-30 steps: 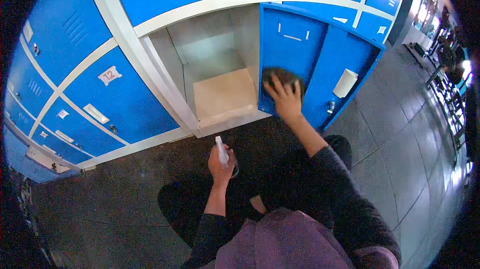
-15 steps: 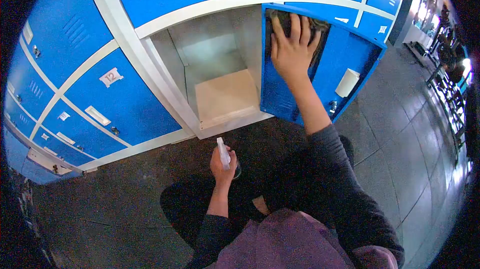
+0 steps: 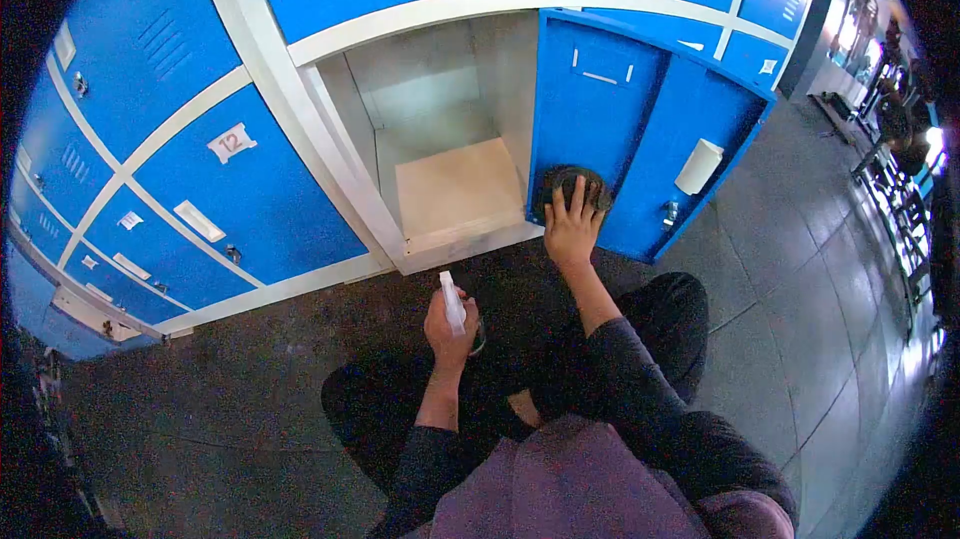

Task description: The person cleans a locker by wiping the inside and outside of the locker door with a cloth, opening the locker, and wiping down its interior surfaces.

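Observation:
My left hand (image 3: 444,339) is closed around a spray bottle (image 3: 453,305) with a white trigger head, held low in front of the locker; most of its body is hidden. With fingers somewhat spread, my right hand (image 3: 570,236) presses a dark cloth (image 3: 598,189) against the lower inner face of a blue locker door (image 3: 605,114). That door stands swung out to the right. Beside it, the open locker compartment (image 3: 420,119) has grey walls and a light tan board (image 3: 460,184) on its floor.
Closed blue locker doors (image 3: 265,179) surround the open one, and the left neighbour bears a label (image 3: 232,144) reading 12. A lock (image 3: 670,211) and a white handle recess (image 3: 698,167) sit on the open door. Dark floor tiles (image 3: 780,339) stretch right toward gym equipment.
My right hand has slid the cloth down from the top of the door's inner face to its lower part. My left hand and the spray bottle stay nearly in place.

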Demonstrator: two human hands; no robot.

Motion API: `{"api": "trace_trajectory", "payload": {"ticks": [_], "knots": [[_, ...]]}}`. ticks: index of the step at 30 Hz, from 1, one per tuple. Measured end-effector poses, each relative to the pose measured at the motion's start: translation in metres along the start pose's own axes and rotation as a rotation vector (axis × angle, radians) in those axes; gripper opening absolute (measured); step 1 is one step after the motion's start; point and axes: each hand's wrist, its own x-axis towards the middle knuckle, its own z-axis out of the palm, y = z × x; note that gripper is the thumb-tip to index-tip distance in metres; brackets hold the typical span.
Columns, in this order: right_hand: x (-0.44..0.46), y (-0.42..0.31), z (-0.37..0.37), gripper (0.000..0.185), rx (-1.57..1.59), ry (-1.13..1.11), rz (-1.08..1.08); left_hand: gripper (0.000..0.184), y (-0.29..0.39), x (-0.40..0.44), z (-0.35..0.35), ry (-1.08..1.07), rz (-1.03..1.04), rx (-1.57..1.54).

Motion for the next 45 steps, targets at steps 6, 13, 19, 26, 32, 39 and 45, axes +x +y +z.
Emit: {"api": "trace_trajectory", "payload": {"ticks": [6, 13, 19, 26, 32, 39, 45], "knots": [[0.098, -0.016, -0.056, 0.044, 0.117, 0.230, 0.059, 0.019, 0.006, 0.001, -0.005, 0.010, -0.005, -0.022], [0.167, -0.019, -0.093, 0.045, 0.022, 0.397, 0.011, 0.018, 0.005, 0.003, -0.001, -0.011, -0.061, -0.082], [0.080, 0.008, -0.035, 0.044, -0.038, 0.149, -0.179, 0.019, 0.007, 0.002, -0.002, -0.001, -0.041, -0.029], [0.014, 0.034, -0.006, 0.044, -0.118, -0.165, -0.508, 0.020, 0.003, 0.001, -0.001, -0.026, -0.024, 0.083], [0.089, 0.011, -0.069, 0.045, -0.047, 0.016, -0.366, 0.021, 0.003, -0.001, -0.003, -0.021, -0.030, 0.003], [0.174, -0.010, -0.108, 0.049, 0.005, 0.364, -0.198, 0.025, 0.000, 0.000, 0.001, -0.046, -0.084, -0.010], [0.130, -0.004, -0.059, 0.048, -0.198, 0.348, -0.264, 0.023, 0.005, 0.001, -0.001, -0.062, -0.082, 0.037]]}}
